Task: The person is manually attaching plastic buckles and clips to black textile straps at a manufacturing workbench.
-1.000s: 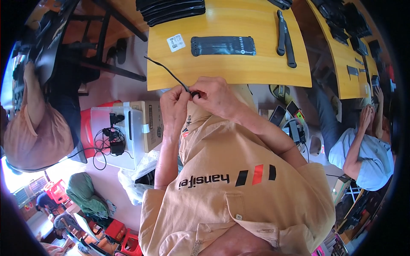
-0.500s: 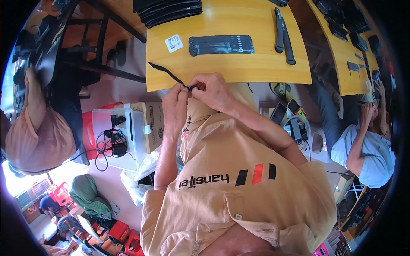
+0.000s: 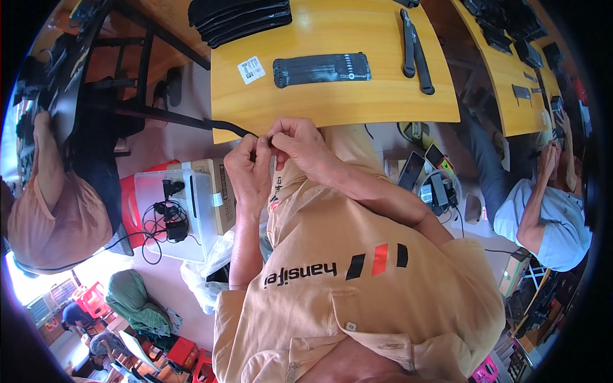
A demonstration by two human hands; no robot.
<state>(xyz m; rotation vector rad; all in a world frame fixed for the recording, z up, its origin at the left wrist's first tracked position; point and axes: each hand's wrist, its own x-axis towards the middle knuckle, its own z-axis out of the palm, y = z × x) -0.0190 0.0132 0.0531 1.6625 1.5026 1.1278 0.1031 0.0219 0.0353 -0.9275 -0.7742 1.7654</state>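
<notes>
Near the front edge of the yellow table [image 3: 396,112], my two hands meet over a narrow black strap [image 3: 231,126]. The fingers of my left hand [image 3: 248,172] are pinched on it, and its free end sticks out to the left past the table corner. Close beside, my right hand [image 3: 300,148] pinches the strap's other end, which is mostly hidden by the fingers. Beyond my hands lies a flat black bundle of straps [image 3: 313,71] with pale printing. Two loose black straps [image 3: 418,60] rest at the table's right.
A stack of folded black pieces [image 3: 239,22] sits at the far left of the table, with a white label [image 3: 251,70] nearby. Below left are a clear plastic bin [image 3: 198,223] with cables and a cardboard box [image 3: 220,191]. Co-workers sit on both sides.
My hands have shifted slightly left with the strap and drawn closer together at the fingertips. The whole view has moved a little; the things on the table lie as before.
</notes>
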